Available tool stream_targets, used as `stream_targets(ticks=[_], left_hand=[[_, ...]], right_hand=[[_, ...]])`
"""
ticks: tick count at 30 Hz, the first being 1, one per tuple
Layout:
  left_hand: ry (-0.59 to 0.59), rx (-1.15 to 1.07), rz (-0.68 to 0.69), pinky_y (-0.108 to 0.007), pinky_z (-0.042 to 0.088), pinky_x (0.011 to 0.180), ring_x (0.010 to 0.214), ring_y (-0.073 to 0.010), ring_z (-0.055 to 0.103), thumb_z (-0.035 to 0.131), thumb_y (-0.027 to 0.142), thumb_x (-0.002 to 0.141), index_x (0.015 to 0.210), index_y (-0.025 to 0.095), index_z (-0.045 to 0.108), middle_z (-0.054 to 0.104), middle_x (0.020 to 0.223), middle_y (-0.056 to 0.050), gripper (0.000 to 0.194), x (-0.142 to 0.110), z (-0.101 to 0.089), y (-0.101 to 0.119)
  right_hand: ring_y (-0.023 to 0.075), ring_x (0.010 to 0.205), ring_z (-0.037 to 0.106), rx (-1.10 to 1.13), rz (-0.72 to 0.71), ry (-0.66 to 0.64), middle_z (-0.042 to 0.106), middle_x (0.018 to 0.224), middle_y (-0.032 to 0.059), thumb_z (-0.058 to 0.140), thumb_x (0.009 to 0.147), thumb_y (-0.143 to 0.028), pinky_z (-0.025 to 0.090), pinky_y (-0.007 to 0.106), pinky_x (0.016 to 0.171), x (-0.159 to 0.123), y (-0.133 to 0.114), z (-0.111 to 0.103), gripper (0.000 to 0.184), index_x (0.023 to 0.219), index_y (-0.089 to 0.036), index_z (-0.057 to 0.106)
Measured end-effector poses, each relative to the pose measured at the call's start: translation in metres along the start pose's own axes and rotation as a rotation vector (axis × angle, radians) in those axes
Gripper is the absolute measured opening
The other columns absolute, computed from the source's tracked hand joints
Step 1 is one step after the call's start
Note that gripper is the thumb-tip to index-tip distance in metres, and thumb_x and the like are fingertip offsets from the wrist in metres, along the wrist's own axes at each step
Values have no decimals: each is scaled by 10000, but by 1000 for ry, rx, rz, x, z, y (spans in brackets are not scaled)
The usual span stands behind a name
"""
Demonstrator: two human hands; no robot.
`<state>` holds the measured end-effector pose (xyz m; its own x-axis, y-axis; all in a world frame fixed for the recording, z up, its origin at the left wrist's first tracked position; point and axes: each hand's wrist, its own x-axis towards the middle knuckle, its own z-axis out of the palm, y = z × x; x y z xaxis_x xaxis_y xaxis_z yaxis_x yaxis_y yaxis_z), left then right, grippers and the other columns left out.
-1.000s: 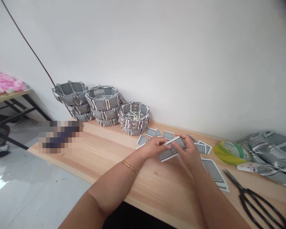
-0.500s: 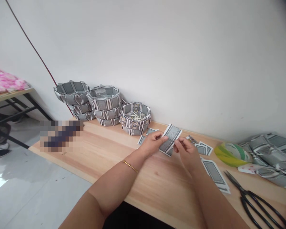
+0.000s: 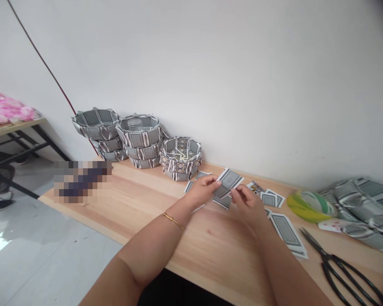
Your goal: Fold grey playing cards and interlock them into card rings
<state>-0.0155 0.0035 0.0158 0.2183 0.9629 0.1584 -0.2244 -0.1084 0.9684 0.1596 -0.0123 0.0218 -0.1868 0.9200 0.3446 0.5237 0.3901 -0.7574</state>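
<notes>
A grey-and-white playing card (image 3: 229,180) with a patterned back is held between my two hands above the wooden table (image 3: 134,204). My left hand (image 3: 204,189) pinches its left edge with the thumb on top. On the opposite edge, the thumb and fingers of my right hand (image 3: 246,199) grip it. Another card (image 3: 222,202) shows just under the held one. Beyond my left hand stands a round basket (image 3: 181,159) made of folded cards. Loose cards (image 3: 287,233) lie to the right of my right hand.
Two stacks of folded-card rings, one left (image 3: 97,131) and one nearer (image 3: 140,140), stand along the wall. Black-handled scissors (image 3: 330,257), a yellow-green tape roll (image 3: 311,206) and more folded-card pieces (image 3: 364,208) lie at right. Pink flowers (image 3: 6,108) sit on another table.
The held card has dipped and tilted slightly between my hands. My right hand has shifted a little left; the things on the table have stayed put.
</notes>
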Motion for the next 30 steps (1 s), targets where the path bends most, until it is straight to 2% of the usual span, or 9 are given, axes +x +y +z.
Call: stream_targets(ticks=[5, 9, 14, 18, 23, 26, 30], left_hand=[[-31, 136, 31, -273, 413, 778, 816, -163, 540, 644, 466, 740, 865, 131, 666, 618, 818, -33, 359, 0, -2, 1], [-16, 205, 70, -270, 413, 758, 797, -164, 535, 626, 439, 760, 838, 127, 674, 611, 788, -33, 324, -1, -2, 1], [-20, 164, 77, -282, 416, 768, 798, -167, 540, 643, 443, 748, 840, 123, 672, 612, 794, -37, 334, -1, -2, 2], [-67, 91, 5, -282, 427, 752, 784, -158, 552, 686, 457, 711, 905, 118, 664, 625, 836, -41, 391, -2, -3, 4], [-116, -26, -115, -297, 453, 745, 800, -181, 593, 709, 476, 687, 928, 110, 667, 663, 851, -63, 441, -6, -1, 3], [-86, -230, -146, -336, 474, 789, 850, -209, 629, 725, 460, 677, 953, 107, 666, 686, 915, -101, 452, -6, 2, 5], [11, -469, -130, -384, 488, 819, 893, -244, 658, 742, 386, 683, 959, 109, 647, 689, 995, -149, 403, -3, 1, 9]], right_hand=[[167, 615, 504, -119, -128, -35, 562, 671, 5, 455, 888, -381, 387, 286, 587, 1, 4, 1, 208, 823, -217, 566], [178, 695, 526, -83, -192, -8, 588, 777, 24, 465, 892, -336, 401, 298, 654, 2, 4, 2, 163, 879, -221, 580], [188, 752, 548, -49, -165, -78, 613, 854, 35, 464, 895, -350, 415, 307, 686, 2, 4, 2, 181, 946, -227, 587], [162, 626, 506, -35, -75, -156, 564, 677, -5, 458, 894, -385, 393, 284, 602, -1, 2, 1, 212, 874, -217, 586], [134, 575, 472, 72, -7, -266, 515, 598, -33, 480, 877, -426, 384, 257, 574, -1, 0, 1, 264, 742, -207, 539], [139, 609, 513, 86, 46, -141, 573, 656, -18, 492, 863, -446, 410, 260, 608, 1, 3, 0, 270, 793, -200, 580], [176, 715, 589, 35, 80, 47, 661, 803, 32, 512, 841, -468, 449, 298, 686, 4, 10, 0, 304, 905, -190, 619]])
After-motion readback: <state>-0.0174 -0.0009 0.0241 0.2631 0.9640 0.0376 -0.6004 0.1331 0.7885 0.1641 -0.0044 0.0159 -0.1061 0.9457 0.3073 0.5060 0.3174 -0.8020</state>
